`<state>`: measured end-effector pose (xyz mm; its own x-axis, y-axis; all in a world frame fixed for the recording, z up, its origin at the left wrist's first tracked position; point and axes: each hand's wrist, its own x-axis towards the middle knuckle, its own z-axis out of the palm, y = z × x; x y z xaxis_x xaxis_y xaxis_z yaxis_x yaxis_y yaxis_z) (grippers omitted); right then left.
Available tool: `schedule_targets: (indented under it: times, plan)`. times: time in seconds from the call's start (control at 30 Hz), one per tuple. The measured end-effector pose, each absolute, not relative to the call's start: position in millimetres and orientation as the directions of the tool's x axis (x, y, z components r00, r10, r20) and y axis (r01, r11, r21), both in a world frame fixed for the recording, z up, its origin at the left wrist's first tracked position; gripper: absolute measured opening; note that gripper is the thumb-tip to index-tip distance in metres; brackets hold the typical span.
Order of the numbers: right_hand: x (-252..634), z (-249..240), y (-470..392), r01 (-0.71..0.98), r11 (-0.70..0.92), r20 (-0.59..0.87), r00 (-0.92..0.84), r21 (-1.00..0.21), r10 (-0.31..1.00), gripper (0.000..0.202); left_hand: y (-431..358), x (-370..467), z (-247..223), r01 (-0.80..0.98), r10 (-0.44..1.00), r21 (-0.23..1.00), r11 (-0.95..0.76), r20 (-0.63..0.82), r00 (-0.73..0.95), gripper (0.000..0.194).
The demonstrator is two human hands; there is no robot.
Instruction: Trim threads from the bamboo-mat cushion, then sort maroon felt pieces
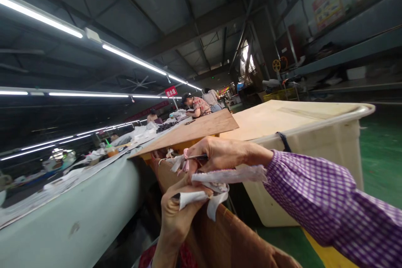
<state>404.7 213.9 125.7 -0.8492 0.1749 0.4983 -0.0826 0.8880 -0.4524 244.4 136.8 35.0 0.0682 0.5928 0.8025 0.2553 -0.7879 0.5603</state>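
My left hand [179, 213] is closed on a bunch of white cloth strips [216, 201], whose loose ends curl out over the fingers. Just above and touching it, my right hand [216, 155] is closed around a thin dark tool [198, 157]; most of that tool is hidden in the fingers. A frayed, pale strip [230, 175] stretches beneath the right hand toward the checked purple sleeve [307, 197]. Pink material [186, 155] shows at the right hand's fingertips, with more white scraps beside it. Under both hands lies a brown surface [232, 230].
On the right stands a large cream bin [301, 134] topped with a pale board. A brown board [201, 127] lies ahead, beside a long table with a light cover [78, 209]. Other people [201, 106] bend over the table farther back.
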Motion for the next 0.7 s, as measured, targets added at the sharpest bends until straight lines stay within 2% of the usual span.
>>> schedule_targets:
  times: [0.07,0.17,0.27,0.33,0.4,0.5,0.57,0.7]
  plan:
    - [404.7,117.1,222.1,-0.060,0.849,0.502,-0.827,-0.525,0.252,0.002,137.3,246.8,35.9,0.253,0.535,0.499,-0.829,0.839,0.097,0.007]
    - [411.2,95.0,227.3,0.015,0.738,0.505,-0.720,-0.674,0.476,0.011,140.2,248.2,37.8,0.292,0.488,0.428,-0.855,0.856,0.173,0.008]
    - [418.3,62.7,216.8,-0.084,0.613,0.564,-0.506,-0.785,0.653,0.022,143.2,249.1,39.0,0.313,0.453,0.378,-0.871,0.866,0.215,0.007]
    - [419.8,40.4,201.5,-0.163,0.591,0.611,-0.299,-0.790,0.733,0.030,143.1,251.0,40.2,0.321,0.443,0.359,-0.876,0.864,0.242,0.008]
    - [417.2,21.5,186.2,-0.172,0.601,0.619,-0.083,-0.781,0.781,0.033,141.4,253.0,41.7,0.352,0.442,0.344,-0.870,0.862,0.249,0.009]
    - [406.5,3.6,176.0,-0.197,0.667,0.653,0.137,-0.719,0.745,0.026,138.9,253.4,42.6,0.395,0.451,0.333,-0.856,0.854,0.259,0.009]
    - [397.9,-2.1,178.2,-0.307,0.654,0.635,0.175,-0.691,0.753,0.025,138.2,250.9,42.2,0.389,0.453,0.332,-0.859,0.847,0.279,0.008]
    - [385.6,-8.7,183.1,-0.668,0.389,0.489,0.043,-0.634,0.871,0.032,133.1,245.8,45.4,0.398,0.452,0.312,-0.863,0.827,0.333,0.007]
